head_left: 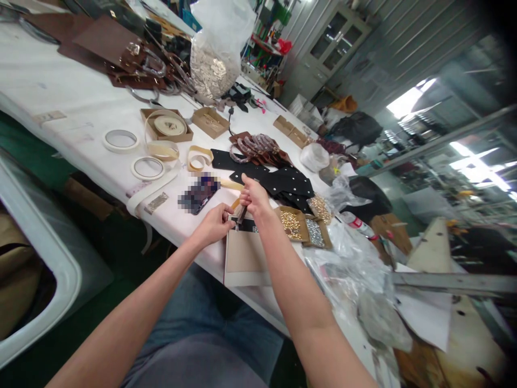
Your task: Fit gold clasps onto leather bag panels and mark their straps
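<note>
My left hand [218,223] is closed in a pinch at the far left corner of a flat beige panel [246,250]. What its fingertips hold is too small to make out. My right hand [255,198] is closed just above that corner, around a narrow dark brown piece [242,213] whose kind is unclear. Along the panel's far edge runs a black strip [247,225], partly hidden by my right forearm. A yellowish tape strip [230,184] lies beside the right hand. Left of the hands rests a phone [198,195], its screen blurred out.
Black studded pieces [278,182] lie beyond my hands. Boxes of gold studs [291,224] and silver studs [314,233] stand to the right, near crumpled plastic bags [351,258]. Tape rolls [147,168], brown leather bags [117,46] and a filled clear bag [214,67] are further left.
</note>
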Available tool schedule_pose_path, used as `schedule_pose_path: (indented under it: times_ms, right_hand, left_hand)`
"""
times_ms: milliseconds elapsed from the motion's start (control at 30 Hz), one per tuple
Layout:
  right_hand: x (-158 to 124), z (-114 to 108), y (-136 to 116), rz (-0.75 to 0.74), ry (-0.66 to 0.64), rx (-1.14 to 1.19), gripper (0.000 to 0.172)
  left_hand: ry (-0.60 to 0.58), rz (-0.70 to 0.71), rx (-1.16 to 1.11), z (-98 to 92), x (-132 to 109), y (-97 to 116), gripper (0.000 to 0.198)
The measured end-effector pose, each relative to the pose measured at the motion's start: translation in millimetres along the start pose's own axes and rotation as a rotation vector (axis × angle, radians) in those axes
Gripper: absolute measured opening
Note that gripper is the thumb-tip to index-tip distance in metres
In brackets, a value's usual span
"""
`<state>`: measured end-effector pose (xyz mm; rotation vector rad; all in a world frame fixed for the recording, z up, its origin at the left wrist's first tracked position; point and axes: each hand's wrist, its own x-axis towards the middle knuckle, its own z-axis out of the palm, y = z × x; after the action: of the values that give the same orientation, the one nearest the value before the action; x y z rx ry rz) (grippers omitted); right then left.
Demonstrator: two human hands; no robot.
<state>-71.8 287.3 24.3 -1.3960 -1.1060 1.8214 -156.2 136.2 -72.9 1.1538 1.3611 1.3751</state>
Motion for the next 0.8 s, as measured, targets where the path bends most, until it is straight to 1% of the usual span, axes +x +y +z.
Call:
schedule_pose_path:
  times_ms: [67,133,300,367,500,600,733,800]
  right_hand:
    - [-1,5,1,0.011,-0.006,-0.018,0.067]
    - [-7,8,3,-0.023,-0.013,-0.054,0.067]
    - [-38,11,12,-0.308,-0.011,-0.113,0.073]
    - [-50,9,16,-0.382,0.011,-0.095,0.074]
    - [-58,3,20,-0.421,0.042,-0.068,0.077]
    - [-61,3,25,-0.453,0.036,-0.11,0.076]
    - [-78,5,42,-0.61,0.11,-0.182,0.072]
    - [-90,3,53,-0.592,0.095,-0.206,0.072]
  left_hand:
    - [0.009,0.003,0.004,0.1,-2,2,0.032]
    - [0.029,0.009,0.012,0.3,-3,5,0.029]
    - [0.045,-0.004,0.028,1.2,-6,9,0.025]
    - [0.045,-0.012,0.024,1.6,-5,10,0.026]
    - [0.036,-0.038,0.029,2.4,-2,11,0.027]
    - [0.034,-0.075,0.047,2.3,0,12,0.029]
    - [0.016,-0.127,0.067,0.4,3,12,0.031]
    - [0.008,-0.146,0.07,-1.4,5,12,0.033]
